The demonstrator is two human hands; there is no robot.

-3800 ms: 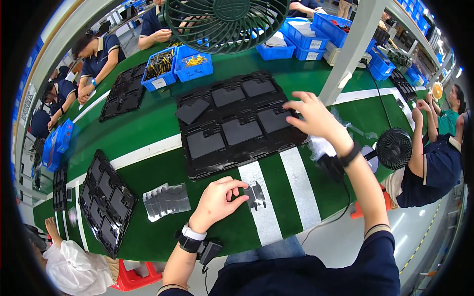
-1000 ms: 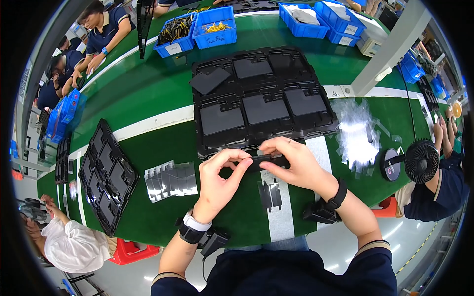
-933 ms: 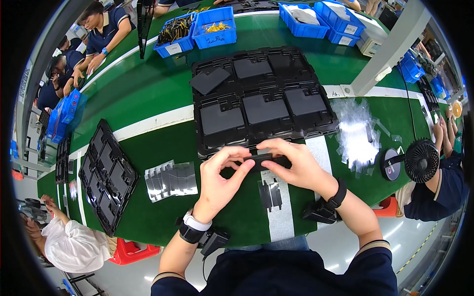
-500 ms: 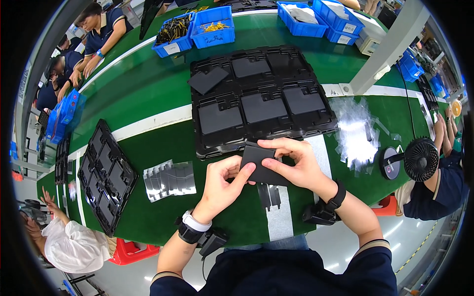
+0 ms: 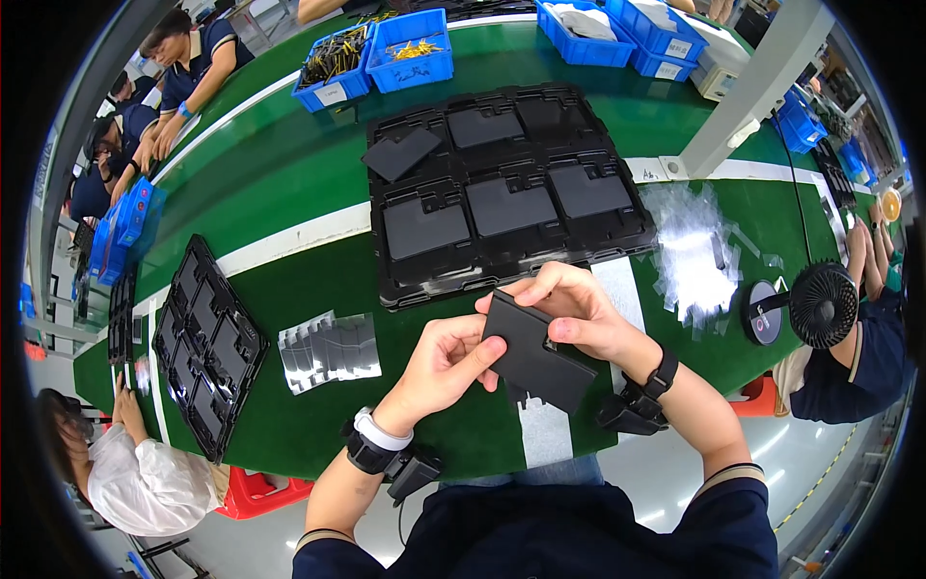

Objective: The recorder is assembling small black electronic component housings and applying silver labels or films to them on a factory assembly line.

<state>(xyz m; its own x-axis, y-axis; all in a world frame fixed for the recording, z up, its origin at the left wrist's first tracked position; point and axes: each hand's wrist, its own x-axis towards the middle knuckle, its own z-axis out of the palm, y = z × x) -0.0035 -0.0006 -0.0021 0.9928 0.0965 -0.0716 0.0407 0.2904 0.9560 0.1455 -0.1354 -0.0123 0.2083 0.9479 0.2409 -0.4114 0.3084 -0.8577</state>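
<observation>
Both hands hold a flat black rectangular panel [image 5: 540, 359] with a cut-out edge, tilted above the front of the bench. My left hand [image 5: 446, 365] pinches its left edge, thumb on the face. My right hand [image 5: 579, 311] grips the upper right part, thumb pressed near the cut-out and the other fingers mostly hidden behind. Just beyond my hands is a black moulded tray [image 5: 424, 294] with similar panels in its pockets. One loose panel [image 5: 403, 154] rests askew at the tray's far left. Below the held panel, a dark piece partly shows over a white strip [image 5: 545, 439] on the bench.
Clear film sheets [image 5: 330, 349] lie at left beside another black tray [image 5: 207, 338]. On the right are a heap of clear film [image 5: 699, 256], a small black fan [image 5: 822, 304] and a grey post [image 5: 752, 92]. Blue bins [image 5: 413, 69] stand at the back; co-workers sit on both sides.
The panel has turned in my hands and now shows more of its broad face, its lower end swung down to the right. A co-worker at left has lowered their hands to the bench.
</observation>
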